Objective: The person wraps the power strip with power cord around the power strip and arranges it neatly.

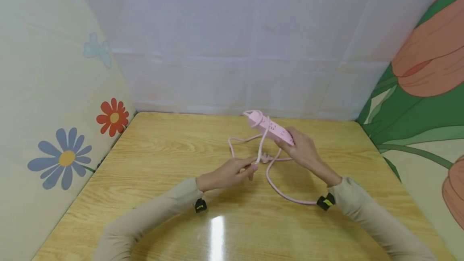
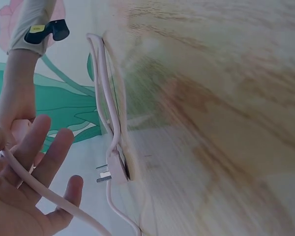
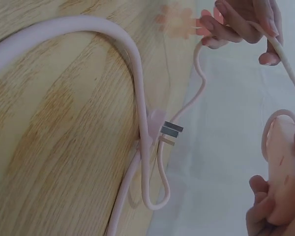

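Observation:
A pink power strip (image 1: 277, 131) is held up at a tilt over the table, its near end gripped by my right hand (image 1: 304, 150). Its pink cord (image 1: 263, 142) loops around the strip's far end and runs down to my left hand (image 1: 233, 172), which pinches it between thumb and index finger. In the left wrist view the other fingers (image 2: 59, 152) of that hand are spread. The plug (image 3: 157, 125), with metal prongs showing, lies on the table amid loose cord, below and between both hands.
The wooden table (image 1: 163, 144) reaches back to a white cloth backdrop (image 1: 192, 51). Loose cord (image 1: 286, 196) curves across the table toward the right wrist. Floral panels (image 1: 65, 92) stand at both sides. Black wrist straps (image 1: 326, 201) sit at the cuffs.

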A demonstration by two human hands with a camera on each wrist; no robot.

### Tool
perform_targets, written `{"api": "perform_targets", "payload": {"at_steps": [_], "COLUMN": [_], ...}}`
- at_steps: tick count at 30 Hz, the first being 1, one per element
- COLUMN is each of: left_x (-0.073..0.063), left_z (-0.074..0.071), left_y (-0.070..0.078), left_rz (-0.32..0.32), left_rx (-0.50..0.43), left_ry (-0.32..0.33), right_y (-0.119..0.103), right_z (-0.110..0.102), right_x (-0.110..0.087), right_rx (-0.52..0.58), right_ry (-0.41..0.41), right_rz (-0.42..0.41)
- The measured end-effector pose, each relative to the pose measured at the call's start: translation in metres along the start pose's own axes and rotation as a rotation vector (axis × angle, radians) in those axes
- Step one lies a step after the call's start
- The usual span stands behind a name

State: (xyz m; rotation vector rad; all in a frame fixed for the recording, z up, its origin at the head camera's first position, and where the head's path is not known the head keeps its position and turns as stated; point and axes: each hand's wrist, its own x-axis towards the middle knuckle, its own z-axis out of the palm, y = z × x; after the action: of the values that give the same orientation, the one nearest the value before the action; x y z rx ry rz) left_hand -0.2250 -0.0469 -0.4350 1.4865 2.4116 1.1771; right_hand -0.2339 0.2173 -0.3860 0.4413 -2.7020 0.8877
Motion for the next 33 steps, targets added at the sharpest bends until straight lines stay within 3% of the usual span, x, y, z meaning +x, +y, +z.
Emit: {"api": "perform_targets", "payload": {"at_steps": [8, 13, 22, 26, 33], "left_x": [0.001, 0.001, -0.004, -0.003, -0.005], "left_z": [0.002, 0.001, -0.007, -0.005, -0.001], "left_y": [-0.003, -0.004, -0.004, -0.006, -0.011], "left_rz": [0.069, 0.09, 0.048, 0.047, -0.06], "left_rx": [0.029, 0.019, -0.145, -0.135, -0.073], "left_ry": [0.035, 0.0, -0.113, -0.125, -0.081], "right_y": [-0.002, -0.009, -0.018, -0.019, -0.022], "right_z": [-0.003, -0.01, -0.023, -0.024, -0.028], "right_x": [-0.001, -0.001, -0.002, -0.003, -0.005], "right_rx": [0.006, 0.027, 0.05, 0.074, 0.117], "right_ry": [0.049, 0.048, 0.046, 0.055, 0.068], "right_rz": [-0.046, -0.06, -0.069, -0.075, -0.091]}}
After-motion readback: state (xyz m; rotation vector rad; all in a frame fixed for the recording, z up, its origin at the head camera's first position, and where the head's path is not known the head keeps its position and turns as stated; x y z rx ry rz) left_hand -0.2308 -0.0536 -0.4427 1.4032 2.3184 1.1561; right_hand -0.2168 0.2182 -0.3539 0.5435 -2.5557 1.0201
